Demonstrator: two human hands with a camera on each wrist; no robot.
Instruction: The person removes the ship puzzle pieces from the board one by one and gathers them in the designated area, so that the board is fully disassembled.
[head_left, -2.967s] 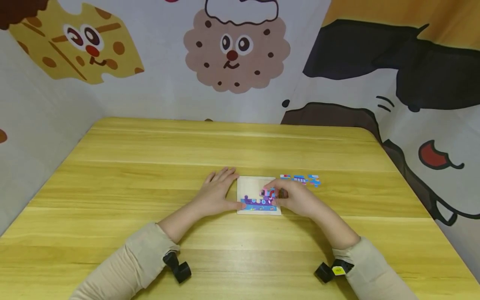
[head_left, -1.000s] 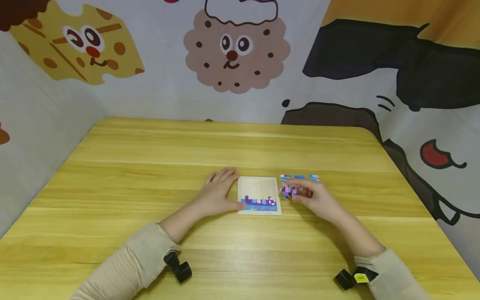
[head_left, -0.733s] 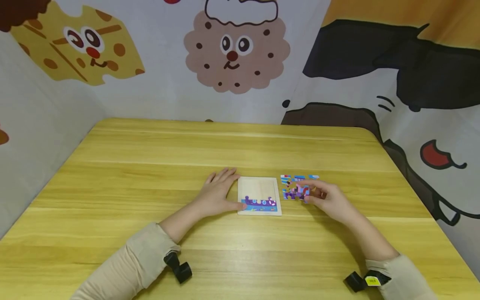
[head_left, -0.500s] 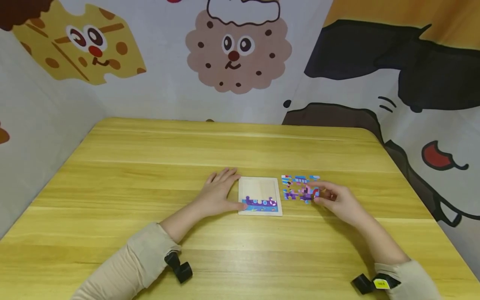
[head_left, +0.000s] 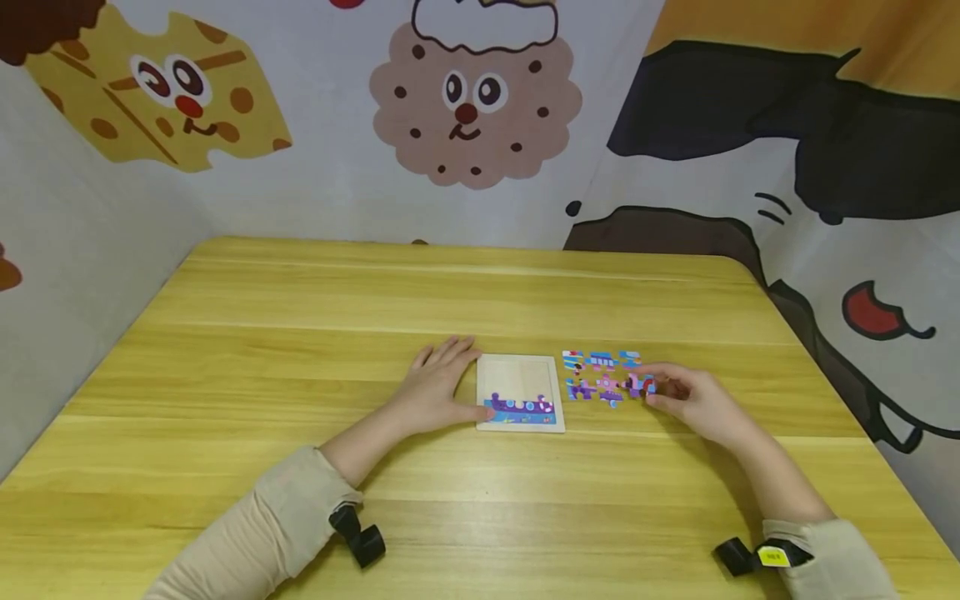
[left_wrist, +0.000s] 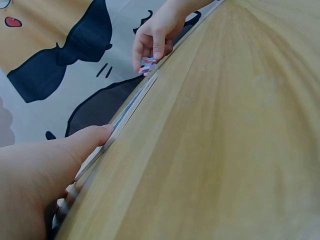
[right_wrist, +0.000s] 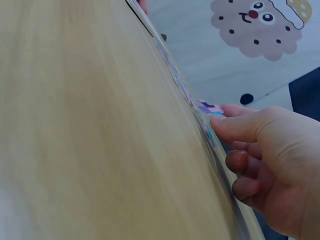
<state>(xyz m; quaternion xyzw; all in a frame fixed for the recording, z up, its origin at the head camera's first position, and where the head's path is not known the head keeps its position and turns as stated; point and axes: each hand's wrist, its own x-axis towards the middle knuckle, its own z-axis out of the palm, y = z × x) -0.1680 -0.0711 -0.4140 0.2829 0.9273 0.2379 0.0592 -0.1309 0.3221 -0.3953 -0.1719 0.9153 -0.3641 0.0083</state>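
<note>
A square wooden puzzle tray lies on the table, its bottom row filled with pieces showing a purple boat hull over blue sea. My left hand rests at its left side, fingers spread and straight, the thumb on the lower left corner. To the right, my right hand pinches a pink, purple and red jigsaw piece between thumb and forefinger. The right wrist view shows this jigsaw piece jutting from the fingertips, close over the table, the other fingers curled. Several loose jigsaw pieces lie left of the right hand.
The wooden table extends around the tray, its far edge near a cloth backdrop printed with cartoon figures. A black wrist camera sits on the left sleeve and another black camera on the right.
My right hand has lifted the pinched piece out of the tray and carried it right, past the loose pieces, uncovering them. The left hand stays in place.
</note>
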